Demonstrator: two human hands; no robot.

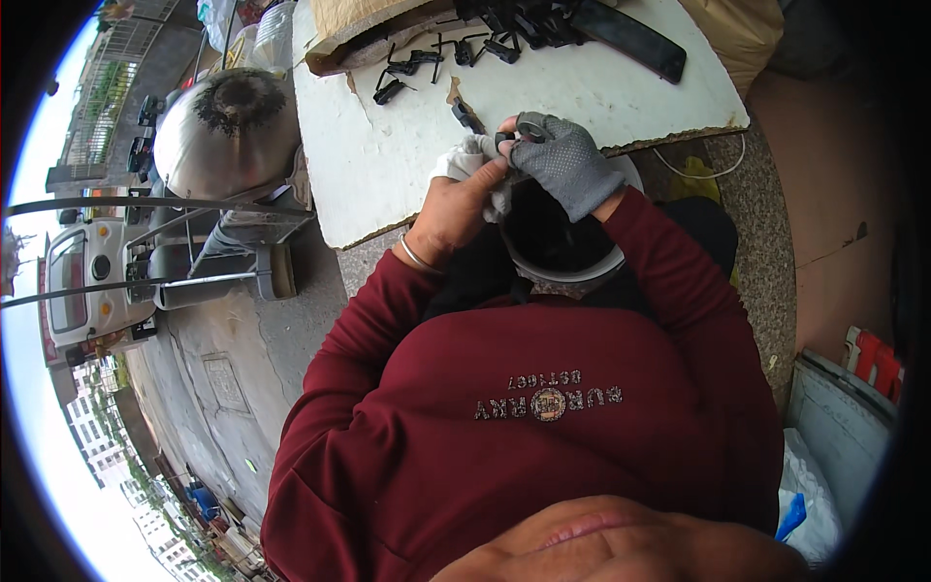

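Observation:
Over the near edge of a white table [378, 184], my two hands meet with fingers pinched together. My left hand [458, 202] wears a white covering over some fingers, its thumb bare, and a bangle at the wrist. A grey dotted glove with bare fingertips covers my right hand [569, 167]. Between the fingertips of both is a small black plastic part [505, 142], mostly hidden. Just beyond lies a similar black part [466, 117]. Below the hands, a white-rimmed bucket [582, 278] has a dark inside; its contents cannot be made out.
Several black parts with thin legs [424, 58] lie scattered toward a heap [519, 21] at the far edge. Beside the heap is a black phone [635, 39]. A brown paper bag [354, 24] sits far left. Left of the table stands a soot-marked metal pot [228, 136].

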